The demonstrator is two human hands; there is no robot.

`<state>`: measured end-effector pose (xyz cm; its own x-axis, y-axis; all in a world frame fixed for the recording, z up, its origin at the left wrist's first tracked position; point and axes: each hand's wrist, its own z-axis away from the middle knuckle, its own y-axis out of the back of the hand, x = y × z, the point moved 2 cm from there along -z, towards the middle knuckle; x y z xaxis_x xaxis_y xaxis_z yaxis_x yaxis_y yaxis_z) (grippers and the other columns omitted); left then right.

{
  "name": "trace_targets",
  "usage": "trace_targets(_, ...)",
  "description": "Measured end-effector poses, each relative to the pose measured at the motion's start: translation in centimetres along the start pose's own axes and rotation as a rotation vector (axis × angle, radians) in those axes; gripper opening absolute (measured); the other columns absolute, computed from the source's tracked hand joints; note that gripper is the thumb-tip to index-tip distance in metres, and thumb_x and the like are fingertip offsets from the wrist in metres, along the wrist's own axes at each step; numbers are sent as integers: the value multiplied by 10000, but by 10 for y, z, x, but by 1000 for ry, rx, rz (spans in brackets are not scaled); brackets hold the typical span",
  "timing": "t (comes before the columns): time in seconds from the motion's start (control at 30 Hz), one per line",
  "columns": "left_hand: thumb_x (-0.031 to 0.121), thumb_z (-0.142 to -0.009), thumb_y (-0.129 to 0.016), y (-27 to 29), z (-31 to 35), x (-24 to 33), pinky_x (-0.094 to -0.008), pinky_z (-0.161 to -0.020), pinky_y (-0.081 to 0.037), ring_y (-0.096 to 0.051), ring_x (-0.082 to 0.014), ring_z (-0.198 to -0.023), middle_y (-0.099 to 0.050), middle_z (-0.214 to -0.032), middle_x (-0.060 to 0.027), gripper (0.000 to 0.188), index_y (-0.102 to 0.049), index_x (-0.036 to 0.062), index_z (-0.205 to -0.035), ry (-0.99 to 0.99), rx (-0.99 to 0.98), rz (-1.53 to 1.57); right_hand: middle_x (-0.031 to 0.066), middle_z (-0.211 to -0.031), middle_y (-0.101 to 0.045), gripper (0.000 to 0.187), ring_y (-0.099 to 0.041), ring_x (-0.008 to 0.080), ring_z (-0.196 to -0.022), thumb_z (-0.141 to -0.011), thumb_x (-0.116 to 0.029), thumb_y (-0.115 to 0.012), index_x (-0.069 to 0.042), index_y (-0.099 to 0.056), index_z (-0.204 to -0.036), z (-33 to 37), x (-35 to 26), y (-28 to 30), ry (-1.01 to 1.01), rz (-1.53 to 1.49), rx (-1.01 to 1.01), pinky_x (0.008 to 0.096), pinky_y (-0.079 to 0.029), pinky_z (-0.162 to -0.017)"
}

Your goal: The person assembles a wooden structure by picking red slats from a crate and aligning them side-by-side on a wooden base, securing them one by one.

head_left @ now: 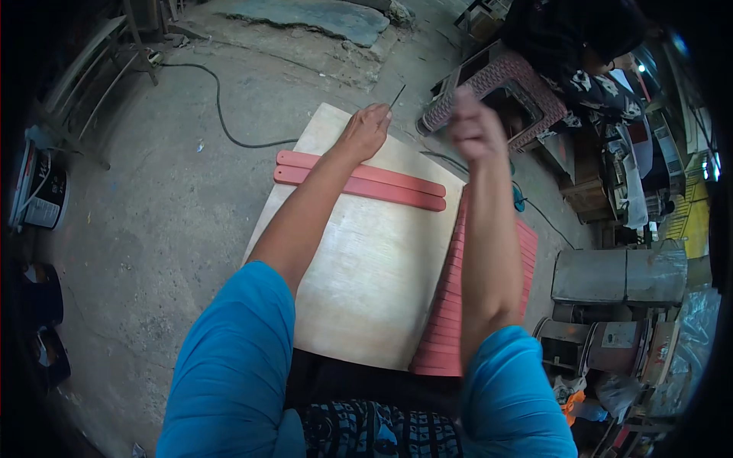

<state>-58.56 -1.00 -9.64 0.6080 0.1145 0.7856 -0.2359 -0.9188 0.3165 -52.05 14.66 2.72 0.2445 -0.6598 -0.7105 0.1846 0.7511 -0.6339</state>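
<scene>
My left hand is closed around a thin dark rod, which sticks out beyond the fingers over the board's far edge. Motion smears my right hand, raised at the far right; its fingers look curled, but I cannot make out what they hold, if anything. Below the hands lies a pale wooden board. Two pinkish-red slats with rounded ends rest side by side across its far part, small holes showing at their left ends. My left forearm covers part of them.
Many pinkish-red slats lie in a row right of the board. A black cable crosses the concrete floor. Another person is beside a patterned reddish cabinet at the far right. Buckets stand left; metal containers stand right.
</scene>
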Motion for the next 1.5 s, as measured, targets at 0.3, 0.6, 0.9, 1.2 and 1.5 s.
trace_targets(0.3,166,-872,-441,1,-6,-2,-434,-717,-412,-515,-413,-829,-537,-850,-233,216,-508,-39,-851,-38,48,29,-27,-550,-422,115,-285,32,-324,-927,-188,-458,-93,-489,-869,-5,9,4,-108,377,285,183,-231,-344)
trace_targets(0.6,150,-874,-445,2,1,-5,-445,-701,-404,-509,-414,-806,-530,-829,-230,194,-501,-28,-823,8,18,-15,-28,-538,-420,159,-250,32,-346,-882,-164,-540,-108,-421,-792,-10,2,15,115,190,241,199,-208,-344)
trace_targets(0.9,144,-873,-442,4,0,-7,-445,-707,-409,-504,-421,-813,-531,-848,-237,182,-500,-26,-842,-4,22,-2,-19,-511,-461,183,-355,62,-359,-882,-254,-527,-95,-524,-791,103,25,-16,226,471,130,181,-257,-346)
trace_targets(1.2,264,-799,-528,101,-4,2,-405,-827,-424,-556,-343,-956,-594,-979,-205,320,-569,11,-990,213,162,-46,63,-606,-567,250,-521,183,-460,-864,-265,-565,-18,-594,-887,158,165,-7,-89,1370,302,292,-417,-458)
trace_targets(1.5,346,-816,-457,156,99,-26,-399,-875,-390,-544,-273,-1050,-573,-1125,-155,515,-470,42,-1231,743,-136,52,223,-1223,-461,522,-453,318,-1132,-729,-237,-689,-38,-483,-1165,59,122,20,526,2201,79,408,-401,-892)
